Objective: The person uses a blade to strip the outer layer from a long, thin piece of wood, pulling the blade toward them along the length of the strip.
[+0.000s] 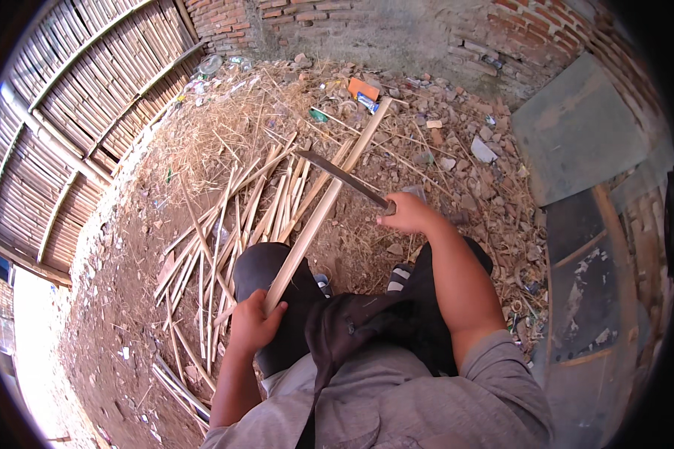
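My left hand (253,325) is closed round the near end of a long split bamboo strip (314,223), beside my left knee. The strip slants away from me, up and to the right, its pale inner face showing. In my right hand (409,214) is a machete (344,176) with a dark, straight blade, held by its handle. Its blade lies across the strip in the view, pointing left; whether the two touch, I cannot tell. Left of the strip, many thin bamboo slats (221,247) lie in a loose pile on the dirt.
Rubble and dry straw (225,131) cover much of the ground. A brick wall (382,37) closes the far side, and a bamboo-slat wall (75,90) stands at left. Grey sheets (580,127) and a dark framed panel (591,277) lean at right. An orange piece (362,89) lies ahead.
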`<state>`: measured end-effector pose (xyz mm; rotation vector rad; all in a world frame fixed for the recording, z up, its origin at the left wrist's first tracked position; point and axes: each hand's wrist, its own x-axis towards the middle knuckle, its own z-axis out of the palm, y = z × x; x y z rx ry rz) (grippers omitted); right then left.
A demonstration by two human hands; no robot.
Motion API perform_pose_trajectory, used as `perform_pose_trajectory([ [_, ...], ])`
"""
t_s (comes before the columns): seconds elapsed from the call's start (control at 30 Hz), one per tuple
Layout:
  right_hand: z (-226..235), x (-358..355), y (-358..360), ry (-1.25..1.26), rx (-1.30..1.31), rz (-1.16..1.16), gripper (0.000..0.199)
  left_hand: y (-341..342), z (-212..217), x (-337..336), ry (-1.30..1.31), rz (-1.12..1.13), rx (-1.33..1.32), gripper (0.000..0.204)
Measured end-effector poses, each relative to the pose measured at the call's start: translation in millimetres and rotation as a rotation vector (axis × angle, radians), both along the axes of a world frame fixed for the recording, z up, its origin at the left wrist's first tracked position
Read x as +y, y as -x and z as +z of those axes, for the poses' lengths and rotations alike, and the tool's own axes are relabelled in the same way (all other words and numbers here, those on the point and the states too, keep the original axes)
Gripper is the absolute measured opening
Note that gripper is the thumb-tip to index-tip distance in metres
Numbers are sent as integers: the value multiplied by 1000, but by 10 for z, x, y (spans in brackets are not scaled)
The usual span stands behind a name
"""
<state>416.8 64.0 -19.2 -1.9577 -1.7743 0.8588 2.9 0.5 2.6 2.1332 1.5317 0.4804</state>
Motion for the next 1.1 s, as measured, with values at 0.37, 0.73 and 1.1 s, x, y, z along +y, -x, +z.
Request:
perform_pose_trajectory([
  [0.37, 54, -56, 51, -6, -65, -10, 46, 25, -1, 36, 96, 24, 3, 39],
  [0.73, 162, -75, 174, -132, -152, 34, 43, 45, -38, 7, 2, 22, -1, 40],
  [1.1, -15, -43, -31, -135, -110, -157, 53, 33, -20, 8, 13, 23, -4, 40],
])
